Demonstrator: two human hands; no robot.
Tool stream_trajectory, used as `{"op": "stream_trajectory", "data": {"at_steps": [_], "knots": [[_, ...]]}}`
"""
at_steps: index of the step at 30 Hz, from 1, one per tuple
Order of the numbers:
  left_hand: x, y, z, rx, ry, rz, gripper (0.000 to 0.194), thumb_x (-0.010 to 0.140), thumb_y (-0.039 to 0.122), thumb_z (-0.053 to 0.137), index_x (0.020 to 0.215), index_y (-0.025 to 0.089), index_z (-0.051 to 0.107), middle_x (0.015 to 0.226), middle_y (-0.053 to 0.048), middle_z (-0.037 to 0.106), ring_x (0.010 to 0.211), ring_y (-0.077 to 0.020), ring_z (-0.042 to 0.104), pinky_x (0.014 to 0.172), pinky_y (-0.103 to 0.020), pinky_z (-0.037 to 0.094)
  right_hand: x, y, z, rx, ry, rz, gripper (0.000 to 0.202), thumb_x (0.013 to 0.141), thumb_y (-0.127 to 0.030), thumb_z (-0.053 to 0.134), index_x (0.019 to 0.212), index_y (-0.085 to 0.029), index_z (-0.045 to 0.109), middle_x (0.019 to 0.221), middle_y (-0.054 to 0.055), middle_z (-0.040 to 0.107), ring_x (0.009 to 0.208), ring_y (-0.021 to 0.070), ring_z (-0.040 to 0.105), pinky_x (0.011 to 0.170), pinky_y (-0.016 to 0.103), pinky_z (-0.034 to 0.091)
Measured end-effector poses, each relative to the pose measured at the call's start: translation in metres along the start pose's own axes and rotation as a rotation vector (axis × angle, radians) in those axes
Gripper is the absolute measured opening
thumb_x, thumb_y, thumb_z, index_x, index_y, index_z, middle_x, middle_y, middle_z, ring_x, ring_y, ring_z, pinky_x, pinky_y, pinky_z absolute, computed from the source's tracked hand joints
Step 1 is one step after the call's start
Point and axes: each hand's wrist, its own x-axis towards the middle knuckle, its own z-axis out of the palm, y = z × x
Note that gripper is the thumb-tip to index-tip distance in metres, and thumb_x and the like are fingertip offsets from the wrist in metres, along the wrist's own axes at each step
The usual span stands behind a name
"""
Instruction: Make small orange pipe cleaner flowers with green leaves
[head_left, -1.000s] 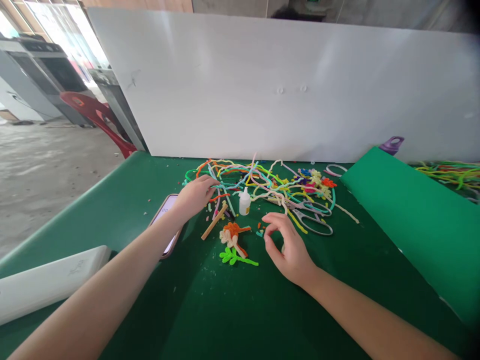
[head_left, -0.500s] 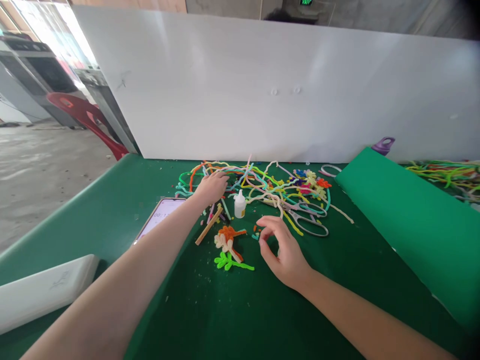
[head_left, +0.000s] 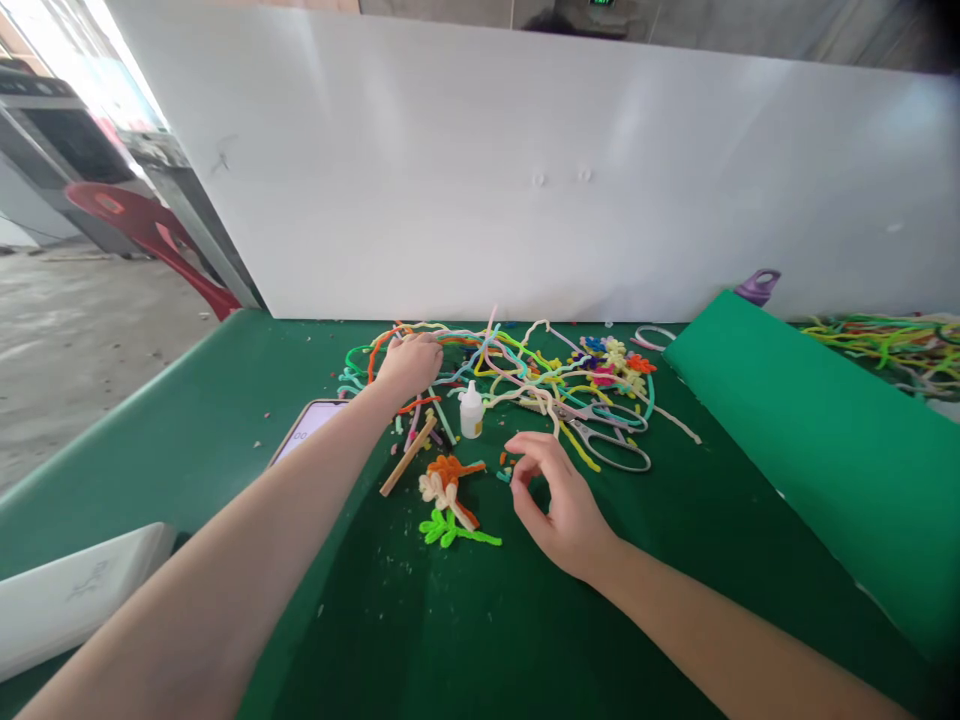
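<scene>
My left hand (head_left: 412, 364) reaches into a tangle of coloured pipe cleaners (head_left: 517, 372), its fingers curled down. The fingertips are hidden, so what they grip cannot be made out. My right hand (head_left: 559, 505) rests on the green tabletop, fingers loosely curved with a gap towards the thumb and nothing visible in them. Small orange and teal snippets (head_left: 504, 474) lie by its fingertips. Left of it are an orange pipe-cleaner flower (head_left: 448, 468), a cream one (head_left: 437, 489) and a bright green sprig (head_left: 448, 529). A small white glue bottle (head_left: 471, 412) stands upright between my hands.
Scissors (head_left: 611, 440) lie right of the bottle, below finished flowers (head_left: 616, 358). A wooden stick (head_left: 407, 455) and a phone (head_left: 300, 430) are near my left forearm. A white case-like object (head_left: 90, 590), green board (head_left: 817, 460), purple bottle top (head_left: 759, 286) and upright white panel (head_left: 480, 180) surround the area.
The view has shifted slightly, moving the table items a little leftward. My left hand has edged a bit further left and up over the pipe cleaners. My right hand keeps its pose.
</scene>
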Motion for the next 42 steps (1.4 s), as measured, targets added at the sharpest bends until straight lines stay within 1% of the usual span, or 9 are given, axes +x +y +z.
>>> {"op": "stream_trajectory", "data": {"at_steps": [4, 11, 14, 17, 23, 26, 32, 36, 42], "knots": [[0.0, 0.003, -0.02, 0.002, 0.094, -0.001, 0.034, 0.093, 0.023, 0.028, 0.098, 0.02, 0.062, 0.114, -0.008, 0.06, 0.099, -0.0224, 0.059, 0.09, -0.039, 0.035, 0.0, 0.0, 0.0, 0.005, 0.002, 0.005, 0.036, 0.084, -0.009, 0.042, 0.117, -0.023, 0.041, 0.116, 0.008, 0.044, 0.075, 0.0105, 0.054, 0.074, 0.03, 0.048], [0.0, 0.002, -0.042, 0.072, 0.152, -0.058, 0.025, 0.087, 0.028, 0.042, 0.107, 0.017, 0.052, 0.093, -0.01, 0.066, 0.08, -0.0242, 0.061, 0.089, -0.041, 0.029, 0.001, 0.0, 0.0, -0.007, 0.016, -0.006, 0.036, 0.084, -0.01, 0.042, 0.117, -0.024, 0.041, 0.116, 0.008, 0.045, 0.074, 0.011, 0.056, 0.072, 0.031, 0.05], [-0.002, 0.003, -0.04, 0.117, 0.102, -0.025, 0.021, 0.082, 0.032, 0.051, 0.097, 0.018, 0.057, 0.084, -0.01, 0.068, 0.086, -0.0282, 0.06, 0.087, -0.043, 0.028, 0.001, 0.0, -0.001, -0.018, 0.014, -0.012, 0.035, 0.084, -0.01, 0.043, 0.117, -0.024, 0.042, 0.114, 0.009, 0.045, 0.073, 0.011, 0.056, 0.073, 0.032, 0.051], [-0.004, 0.008, -0.032, 0.144, 0.043, 0.042, 0.015, 0.079, 0.029, 0.055, 0.089, 0.02, 0.061, 0.086, -0.009, 0.068, 0.093, -0.0288, 0.058, 0.087, -0.042, 0.028, 0.002, -0.001, -0.001, -0.024, 0.014, -0.016, 0.034, 0.085, -0.011, 0.042, 0.117, -0.024, 0.041, 0.115, 0.009, 0.046, 0.072, 0.0114, 0.056, 0.072, 0.032, 0.051], [-0.004, 0.023, -0.018, 0.133, 0.005, 0.125, 0.036, 0.081, 0.023, 0.055, 0.116, 0.027, 0.055, 0.106, -0.009, 0.06, 0.1, -0.0263, 0.054, 0.087, -0.039, 0.03, 0.001, -0.001, -0.001, -0.02, 0.008, -0.013, 0.036, 0.084, -0.01, 0.042, 0.117, -0.024, 0.041, 0.115, 0.009, 0.046, 0.073, 0.0111, 0.055, 0.073, 0.032, 0.05], [0.0, 0.027, -0.015, 0.126, -0.005, 0.126, 0.034, 0.083, 0.02, 0.052, 0.116, 0.03, 0.056, 0.108, -0.008, 0.057, 0.1, -0.0254, 0.054, 0.088, -0.04, 0.03, 0.001, -0.002, -0.001, -0.019, 0.006, -0.007, 0.036, 0.084, -0.01, 0.042, 0.117, -0.024, 0.041, 0.116, 0.009, 0.046, 0.073, 0.0111, 0.055, 0.073, 0.031, 0.05], [0.007, 0.029, -0.006, 0.127, -0.004, 0.106, 0.042, 0.083, 0.015, 0.048, 0.123, 0.027, 0.05, 0.106, -0.009, 0.056, 0.092, -0.0245, 0.058, 0.087, -0.04, 0.031, 0.002, -0.001, -0.001, -0.014, 0.011, -0.014, 0.035, 0.084, -0.01, 0.042, 0.117, -0.024, 0.041, 0.116, 0.009, 0.046, 0.072, 0.0113, 0.055, 0.072, 0.031, 0.051], [0.01, 0.029, -0.002, 0.123, -0.018, 0.102, 0.036, 0.08, 0.013, 0.048, 0.112, 0.026, 0.058, 0.102, -0.008, 0.057, 0.086, -0.0232, 0.059, 0.086, -0.04, 0.032, 0.002, -0.001, -0.001, -0.009, 0.012, -0.015, 0.036, 0.084, -0.01, 0.042, 0.117, -0.024, 0.041, 0.116, 0.009, 0.046, 0.072, 0.0113, 0.055, 0.072, 0.031, 0.051], [0.013, 0.031, -0.002, 0.106, -0.009, 0.143, 0.024, 0.076, 0.01, 0.051, 0.094, 0.02, 0.062, 0.1, -0.011, 0.06, 0.096, -0.0265, 0.056, 0.082, -0.039, 0.033, 0.002, -0.001, -0.001, -0.009, 0.007, -0.013, 0.035, 0.084, -0.011, 0.041, 0.117, -0.024, 0.041, 0.115, 0.009, 0.046, 0.071, 0.011, 0.055, 0.072, 0.032, 0.051]]}}
